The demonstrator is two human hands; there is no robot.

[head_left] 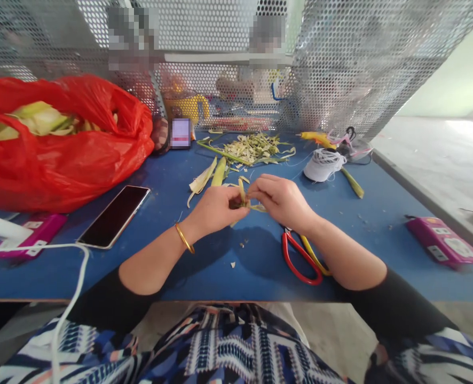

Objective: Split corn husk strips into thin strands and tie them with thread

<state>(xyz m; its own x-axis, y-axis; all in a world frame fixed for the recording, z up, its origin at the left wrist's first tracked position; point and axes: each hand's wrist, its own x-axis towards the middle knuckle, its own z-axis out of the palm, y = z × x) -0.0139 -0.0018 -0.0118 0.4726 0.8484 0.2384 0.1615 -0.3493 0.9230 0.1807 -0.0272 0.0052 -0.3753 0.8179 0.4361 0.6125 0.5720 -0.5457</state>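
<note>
My left hand and my right hand meet above the middle of the blue table. Both pinch a small bundle of pale green leaf strips between their fingertips. A gold bangle sits on my left wrist. Red-handled scissors lie on the table just under my right forearm. More loose leaf strips lie just beyond my hands.
A red plastic bag full of green leaves fills the left. A phone lies beside it. A heap of leaf trimmings and a white thread spool sit further back. Pink boxes lie at both sides. Perforated metal screen behind.
</note>
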